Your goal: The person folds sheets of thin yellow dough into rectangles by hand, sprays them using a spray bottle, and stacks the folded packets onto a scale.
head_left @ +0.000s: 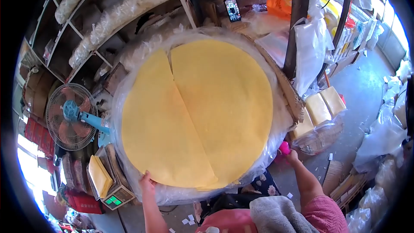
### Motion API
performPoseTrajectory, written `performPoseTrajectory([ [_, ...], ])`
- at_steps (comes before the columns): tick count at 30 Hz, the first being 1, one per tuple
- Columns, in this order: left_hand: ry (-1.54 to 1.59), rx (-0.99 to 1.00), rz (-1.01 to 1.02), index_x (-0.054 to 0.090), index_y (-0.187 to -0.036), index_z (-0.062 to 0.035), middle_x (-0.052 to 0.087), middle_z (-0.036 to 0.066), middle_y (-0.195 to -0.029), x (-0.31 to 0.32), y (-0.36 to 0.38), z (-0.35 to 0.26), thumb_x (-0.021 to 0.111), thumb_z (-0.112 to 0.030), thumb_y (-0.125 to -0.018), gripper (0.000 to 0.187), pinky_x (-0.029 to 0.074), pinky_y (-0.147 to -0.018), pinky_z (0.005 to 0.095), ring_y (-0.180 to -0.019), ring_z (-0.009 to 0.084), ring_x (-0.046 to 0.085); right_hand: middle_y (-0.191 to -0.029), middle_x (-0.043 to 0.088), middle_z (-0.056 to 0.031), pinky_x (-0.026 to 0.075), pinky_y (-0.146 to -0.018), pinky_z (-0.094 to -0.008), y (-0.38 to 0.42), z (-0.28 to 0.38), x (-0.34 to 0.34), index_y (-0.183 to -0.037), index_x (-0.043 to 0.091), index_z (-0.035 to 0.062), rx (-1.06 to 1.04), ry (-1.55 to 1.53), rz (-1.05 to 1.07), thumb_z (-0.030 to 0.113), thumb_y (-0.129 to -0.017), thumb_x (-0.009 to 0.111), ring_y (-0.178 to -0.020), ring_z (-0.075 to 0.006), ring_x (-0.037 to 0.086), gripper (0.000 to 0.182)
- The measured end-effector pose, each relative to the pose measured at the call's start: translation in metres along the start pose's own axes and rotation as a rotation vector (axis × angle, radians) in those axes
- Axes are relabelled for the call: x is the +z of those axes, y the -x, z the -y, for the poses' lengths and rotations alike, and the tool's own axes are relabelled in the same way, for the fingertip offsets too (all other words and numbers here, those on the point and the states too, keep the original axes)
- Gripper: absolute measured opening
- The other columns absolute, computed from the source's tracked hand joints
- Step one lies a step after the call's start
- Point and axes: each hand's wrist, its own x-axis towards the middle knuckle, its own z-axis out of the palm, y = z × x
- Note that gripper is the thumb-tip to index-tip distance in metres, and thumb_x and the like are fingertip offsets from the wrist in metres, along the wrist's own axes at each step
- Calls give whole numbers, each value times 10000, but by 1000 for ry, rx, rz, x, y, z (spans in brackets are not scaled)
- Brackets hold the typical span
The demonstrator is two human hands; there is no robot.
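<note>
A large round layer of thin yellow sheets (224, 103) lies in front of me, with a long slit-like seam running from its top to its lower edge. My left hand (148, 183) grips the lower left rim, fingertips over the edge of the left yellow sheet (151, 125). Off the right side of the round, my right hand (292, 155) is closed around a small bright pink object (284, 148), whose kind I cannot tell. Clear plastic film (172, 196) sticks out all round under the sheets.
At left stand a fan (71, 114) and a scale (113, 199) with a green display, bearing a stack of yellow sheets (100, 177). Packed yellow blocks (318, 108) sit at right beside a dark post (296, 30). A phone (232, 9) is propped at the back, near shelves (79, 26).
</note>
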Motion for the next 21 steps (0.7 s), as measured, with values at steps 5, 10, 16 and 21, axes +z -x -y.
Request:
performPoseTrajectory([
  [5, -87, 88, 73, 565, -958, -51, 639, 68, -876, 10, 11, -12, 595, -190, -879, 163, 533, -577, 325, -760, 194, 647, -827, 678, -109, 510, -714, -365, 0, 0, 22, -934, 658, 45, 32, -23, -29, 208, -618, 789, -776, -231, 655, 379],
  [10, -124, 237, 132, 609, -846, -69, 586, 2, -719, 32, 12, -16, 647, -198, -844, 135, 438, -477, 237, -616, 76, 560, -854, 684, -102, 508, -700, -380, -7, -33, -7, -913, 678, 82, -93, 268, 193, 332, -619, 789, -771, -240, 650, 402],
  [16, -235, 229, 142, 626, -953, 19, 638, 66, -801, 57, 17, -35, 691, -303, -815, 356, 560, -583, 279, -660, 136, 638, -777, 657, -179, 516, -664, -402, 88, 166, -142, -849, 660, 17, -346, 631, 128, 283, -782, 626, -698, -321, 641, 277],
  [21, -265, 269, 197, 633, -955, 34, 654, 75, -803, 62, 16, -37, 700, -296, -810, 366, 549, -557, 270, -649, 138, 639, -675, 591, -61, 467, -540, -268, 205, 388, -119, -817, 615, -15, -682, -247, 360, 119, -833, 613, -586, -117, 568, 135],
])
